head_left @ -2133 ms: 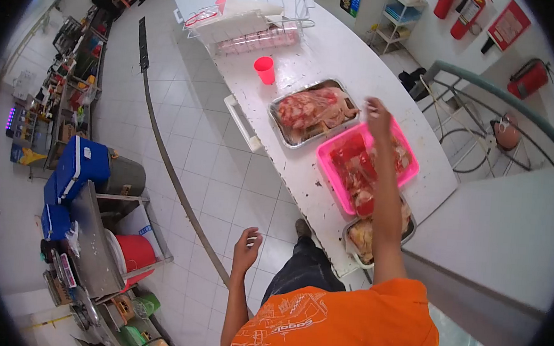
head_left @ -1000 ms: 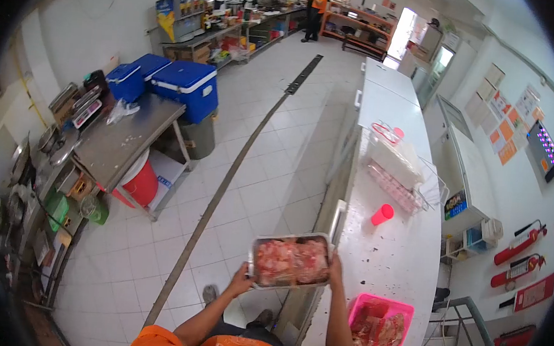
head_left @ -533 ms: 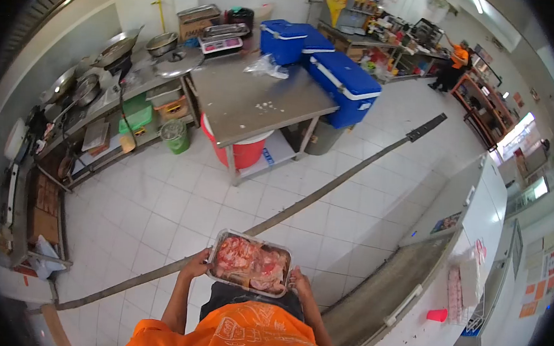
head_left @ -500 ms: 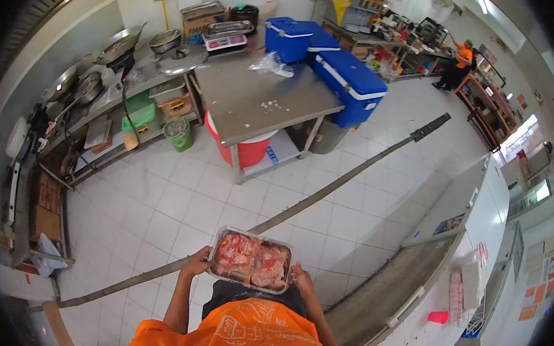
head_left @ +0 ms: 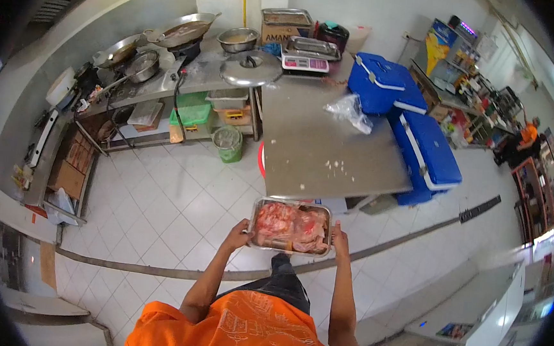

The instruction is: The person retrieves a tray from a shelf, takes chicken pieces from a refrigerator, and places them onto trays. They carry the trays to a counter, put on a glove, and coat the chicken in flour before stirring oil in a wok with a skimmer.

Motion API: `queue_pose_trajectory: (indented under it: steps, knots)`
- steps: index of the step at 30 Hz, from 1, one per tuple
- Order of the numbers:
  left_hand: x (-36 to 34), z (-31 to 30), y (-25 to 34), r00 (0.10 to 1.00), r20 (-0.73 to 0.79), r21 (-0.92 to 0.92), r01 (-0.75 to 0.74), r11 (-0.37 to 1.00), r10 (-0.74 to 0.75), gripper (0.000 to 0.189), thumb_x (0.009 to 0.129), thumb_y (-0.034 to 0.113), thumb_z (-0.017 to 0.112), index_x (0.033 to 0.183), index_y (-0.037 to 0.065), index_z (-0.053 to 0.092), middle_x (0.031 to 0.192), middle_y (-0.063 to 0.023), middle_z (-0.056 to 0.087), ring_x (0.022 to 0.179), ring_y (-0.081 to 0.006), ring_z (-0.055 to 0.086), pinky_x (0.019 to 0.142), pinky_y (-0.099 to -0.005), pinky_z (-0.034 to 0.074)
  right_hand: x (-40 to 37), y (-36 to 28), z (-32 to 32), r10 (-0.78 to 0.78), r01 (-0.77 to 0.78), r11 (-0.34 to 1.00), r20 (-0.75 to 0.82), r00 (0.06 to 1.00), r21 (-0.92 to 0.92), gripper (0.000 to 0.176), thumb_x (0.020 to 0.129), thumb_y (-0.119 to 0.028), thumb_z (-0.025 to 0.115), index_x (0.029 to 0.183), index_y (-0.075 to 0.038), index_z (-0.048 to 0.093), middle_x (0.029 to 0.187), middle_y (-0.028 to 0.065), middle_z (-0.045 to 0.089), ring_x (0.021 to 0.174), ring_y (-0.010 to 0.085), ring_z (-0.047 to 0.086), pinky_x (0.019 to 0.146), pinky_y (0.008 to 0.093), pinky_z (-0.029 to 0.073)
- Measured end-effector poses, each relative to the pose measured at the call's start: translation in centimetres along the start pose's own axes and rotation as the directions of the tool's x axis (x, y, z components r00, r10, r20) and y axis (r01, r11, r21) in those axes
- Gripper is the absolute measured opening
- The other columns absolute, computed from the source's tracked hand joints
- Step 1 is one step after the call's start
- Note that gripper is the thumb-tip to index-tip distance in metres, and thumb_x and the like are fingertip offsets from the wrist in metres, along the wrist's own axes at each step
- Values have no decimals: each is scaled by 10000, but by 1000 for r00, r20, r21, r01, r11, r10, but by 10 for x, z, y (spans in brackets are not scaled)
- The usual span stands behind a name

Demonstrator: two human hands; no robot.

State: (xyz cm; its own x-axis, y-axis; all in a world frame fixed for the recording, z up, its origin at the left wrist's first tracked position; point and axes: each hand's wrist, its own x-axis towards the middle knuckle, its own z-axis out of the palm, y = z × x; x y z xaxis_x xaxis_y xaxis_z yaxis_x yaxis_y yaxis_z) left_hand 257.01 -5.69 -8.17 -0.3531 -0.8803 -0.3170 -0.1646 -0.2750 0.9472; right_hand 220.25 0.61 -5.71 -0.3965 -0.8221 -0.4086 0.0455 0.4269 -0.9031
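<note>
Between my hands is a metal tray of raw meat, held level in front of my body. My left hand is closed on its left rim. At the right rim my right hand grips the other end, its fingers partly hidden by the tray. The pink and red meat fills most of the tray. Just beyond the tray's far side lies the near edge of a steel table, with small whitish bits scattered on its top and a clear plastic bag farther back.
Blue coolers stand along the table's right side. A scale and a pot lid are at the back. Pans line the left counter. A green bin is on the floor, crossed by a drain strip. Another person stands far right.
I have turned left and come closer to the steel table, which now sits right in front of the tray. Both hands still hold the tray, now farther out from my body.
</note>
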Motion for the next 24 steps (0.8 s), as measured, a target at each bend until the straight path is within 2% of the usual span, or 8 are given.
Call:
queue_pose_trajectory:
  steps: [5,6,11,13,17,19,22,24]
  knots:
    - [135,44,46,997,-44,-29,65,997,-67,273,814,134,615,1040,46,490,930,-90,578,752,-183,602,456,-284,509,135,-57,-18,-188,124,949,-207,960,-288,688,872,-641,375,770,-13,637,662,65,587,656,164,527,617,289,412]
    - [159,52,53,987,-59,-18,148,989,-149,304,816,145,620,1073,46,491,953,-97,585,786,-189,605,522,-301,525,164,-68,-32,-40,-12,900,-108,993,-436,709,877,-644,353,791,-3,643,734,93,606,703,176,534,650,314,428]
    - [232,73,71,988,-134,452,134,882,-82,397,831,188,630,1179,58,491,1035,-102,597,896,-190,596,758,-318,515,245,-48,-53,-9,-6,985,-87,996,-172,564,903,-528,456,974,3,633,864,53,606,737,157,529,666,296,437]
    - [208,80,147,997,33,-2,71,997,-71,379,851,158,610,1207,79,509,1061,-96,599,939,-187,582,850,-301,460,247,-36,-53,-139,163,981,-212,967,101,436,913,-422,517,994,-7,623,839,9,579,743,112,504,640,271,428]
    - [225,40,114,997,46,232,-69,970,60,308,867,94,576,1173,91,540,1037,-72,602,922,-173,585,791,-278,472,203,-8,-61,-134,207,970,-436,890,126,322,921,-351,527,1024,-57,611,906,0,583,764,89,501,637,229,414]
    - [237,5,106,991,108,-42,86,995,-81,281,868,61,565,1146,97,550,1007,-40,596,889,-142,584,747,-271,481,193,80,-65,-47,311,890,-612,790,334,302,929,-330,510,1018,-58,605,896,5,577,729,94,472,609,241,397]
    - [302,-47,85,999,24,-235,43,971,-39,253,865,45,569,1114,92,557,958,-11,590,846,-110,574,705,-257,483,137,181,-93,-41,-13,996,-607,794,-85,336,941,-296,467,1075,-20,603,934,49,607,785,129,546,592,262,439]
    - [358,-81,113,999,-10,-228,40,973,-43,225,876,39,551,1096,87,560,948,-13,588,836,-110,569,704,-264,481,89,221,-83,174,-52,978,-663,728,201,240,910,-230,502,1013,-37,602,864,57,614,679,133,555,494,262,426]
